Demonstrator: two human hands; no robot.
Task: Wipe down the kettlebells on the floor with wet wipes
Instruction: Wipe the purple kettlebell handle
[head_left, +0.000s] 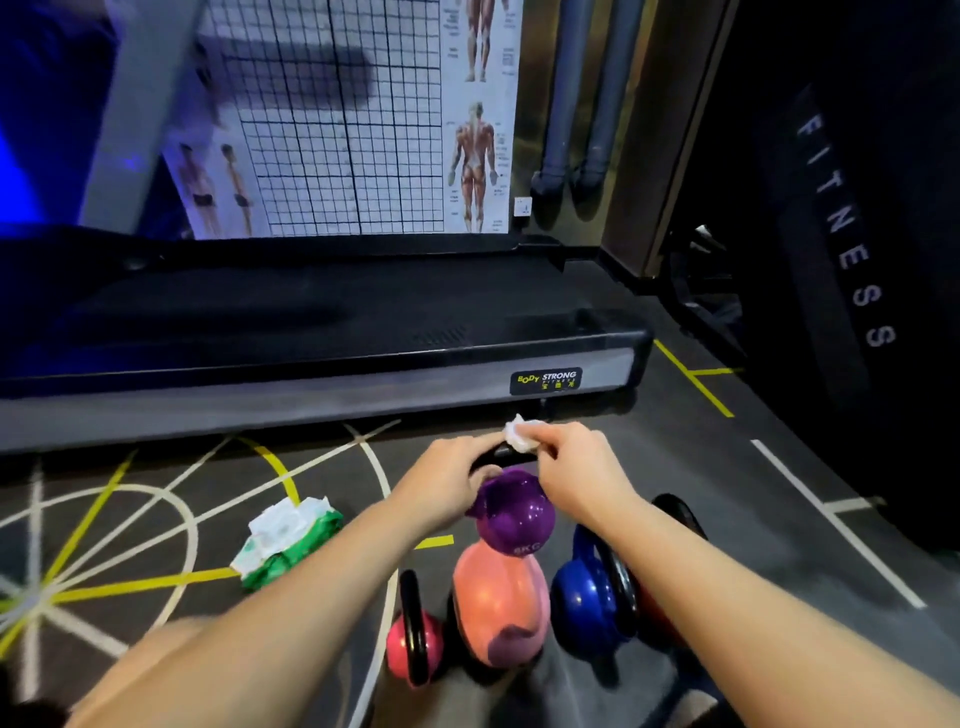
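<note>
Purple kettlebell (511, 512) among five; one crumpled wipe (519, 435), one wipe pack (285, 535).

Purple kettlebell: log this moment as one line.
left hand grips purple kettlebell | right hand pinches wipe at handle | wipe pack on floor

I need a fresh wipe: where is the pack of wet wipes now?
Head view: the pack of wet wipes lies on the floor, left of the purple kettlebell, in front of the treadmill.
</note>
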